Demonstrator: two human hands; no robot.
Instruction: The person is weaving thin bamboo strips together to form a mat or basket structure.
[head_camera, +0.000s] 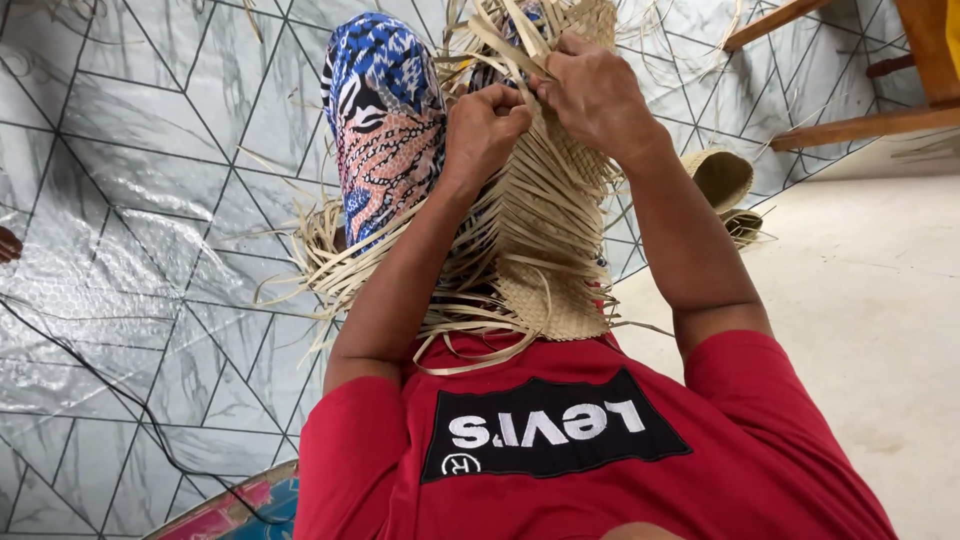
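A half-woven mat of pale straw strips (545, 225) lies over my lap, its loose ends fanning out on all sides. My left hand (484, 130) is closed on several strips near the mat's far end. My right hand (592, 92) sits just beside it, fingers pinching strips at the same spot. My raised knee, covered in blue, white and orange patterned cloth (385, 120), stands to the left of the mat. I wear a red shirt (560, 450).
A grey floor sheet with a triangle pattern (130, 200) spreads to the left. A pale bare floor (860, 320) lies to the right. A wooden chair frame (860, 125) stands at top right, with a rolled woven piece (722, 178) near it.
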